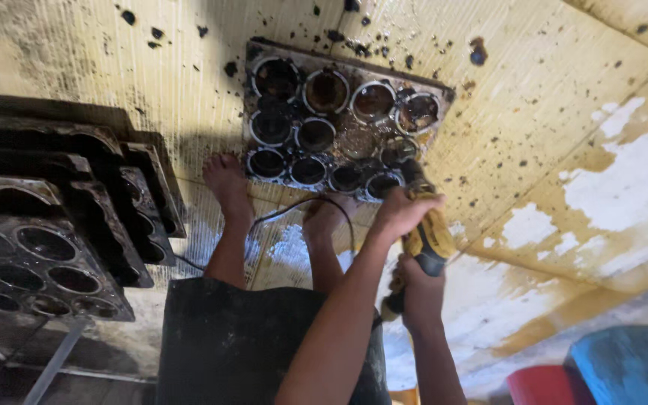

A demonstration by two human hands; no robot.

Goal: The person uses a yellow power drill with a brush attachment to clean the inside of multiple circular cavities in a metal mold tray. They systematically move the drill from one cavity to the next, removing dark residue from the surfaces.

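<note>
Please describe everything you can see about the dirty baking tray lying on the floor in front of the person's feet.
The baking tray is a rectangular metal muffin pan with three rows of round cups, blackened with burnt crust. Several cup rims look bright and scraped; one middle cup holds brown crumbs. It lies flat, slightly rotated, on the yellowish floor, with black flakes scattered around. The yellow power tool, held by the left hand and right hand, meets its near right corner. Both bare feet rest at its near edge.
</note>
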